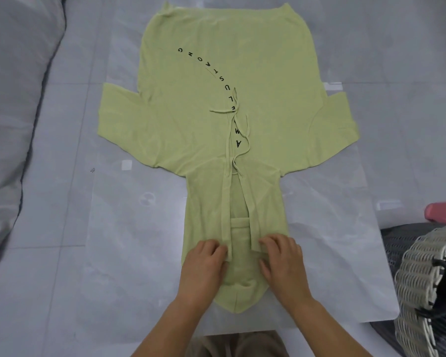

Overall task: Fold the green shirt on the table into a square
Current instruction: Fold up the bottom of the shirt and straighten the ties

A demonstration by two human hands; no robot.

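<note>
The green shirt [186, 106] lies flat on the table [345, 253], hem far from me, both short sleeves spread out, curved black lettering down its middle. Its hood [209, 202] points toward me, with thin drawstrings trailing over the chest. My left hand [204, 269] rests palm down on the hood's left half, fingers curled at the edge of the hood's left flap. My right hand [281, 264] presses the hood's right half, fingertips on the right flap's edge. The hood's pointed tip [236, 305] shows between my wrists. I cannot tell whether the fingers pinch the cloth.
A woven white and black basket [422, 292] stands at the right beside the table. A pink object [442, 212] lies behind it. Grey bedding [13, 124] runs along the left. The table's near edge [242, 331] is just past my forearms.
</note>
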